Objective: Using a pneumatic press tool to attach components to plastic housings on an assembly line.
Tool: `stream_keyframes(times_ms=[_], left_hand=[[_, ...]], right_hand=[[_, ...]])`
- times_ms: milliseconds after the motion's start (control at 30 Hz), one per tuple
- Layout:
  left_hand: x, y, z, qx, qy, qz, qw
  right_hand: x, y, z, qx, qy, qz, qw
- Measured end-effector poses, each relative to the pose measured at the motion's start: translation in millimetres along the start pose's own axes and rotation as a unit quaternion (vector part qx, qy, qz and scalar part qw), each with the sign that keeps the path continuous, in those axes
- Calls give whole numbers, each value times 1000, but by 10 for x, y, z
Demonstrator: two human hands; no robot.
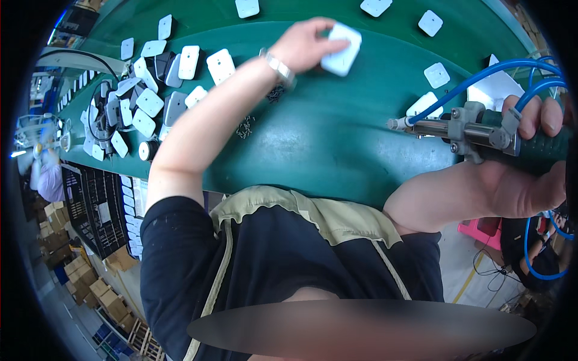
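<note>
My left hand [303, 45] grips a white rounded box-like casing [342, 55] by its left side, over the far middle of the green work surface. The casing is slightly blurred. At the right edge, my right hand [536, 117] is wrapped round a pneumatic screwdriver [475, 129] with a dark grip and a metal front. Its tip points left over the surface, apart from the casing. Partly behind the tool lies another white casing [424, 104]. Small dark screws [245, 127] are scattered below my left forearm.
Piled at the left are several white and grey casings [144, 103] with a black cable. Other casings [430, 23] lie on the far green belt [313, 11]. Blue air hoses [475, 78] arch over the right side. Another person [48, 177] is at the far left.
</note>
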State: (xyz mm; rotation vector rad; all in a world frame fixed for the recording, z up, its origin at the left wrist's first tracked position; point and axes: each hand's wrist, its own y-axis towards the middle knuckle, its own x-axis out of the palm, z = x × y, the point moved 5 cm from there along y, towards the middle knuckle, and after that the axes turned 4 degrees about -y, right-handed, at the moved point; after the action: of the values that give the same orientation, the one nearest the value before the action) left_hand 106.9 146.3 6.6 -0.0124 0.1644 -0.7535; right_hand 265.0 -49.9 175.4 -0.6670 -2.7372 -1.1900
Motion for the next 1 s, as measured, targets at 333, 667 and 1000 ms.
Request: stream_keyframes(times_ms=[333, 667, 1000], left_hand=[[542, -1139, -228, -148, -148, -126, 970], [637, -1157, -194, -172, -141, -135, 966], [627, -1173, -184, -170, -166, -138, 962]], right_hand=[[193, -131, -67, -57, -54, -59, 995], [151, -90, -89, -73, -81, -65, 992], [184, -115, -59, -105, -106, -80, 986]])
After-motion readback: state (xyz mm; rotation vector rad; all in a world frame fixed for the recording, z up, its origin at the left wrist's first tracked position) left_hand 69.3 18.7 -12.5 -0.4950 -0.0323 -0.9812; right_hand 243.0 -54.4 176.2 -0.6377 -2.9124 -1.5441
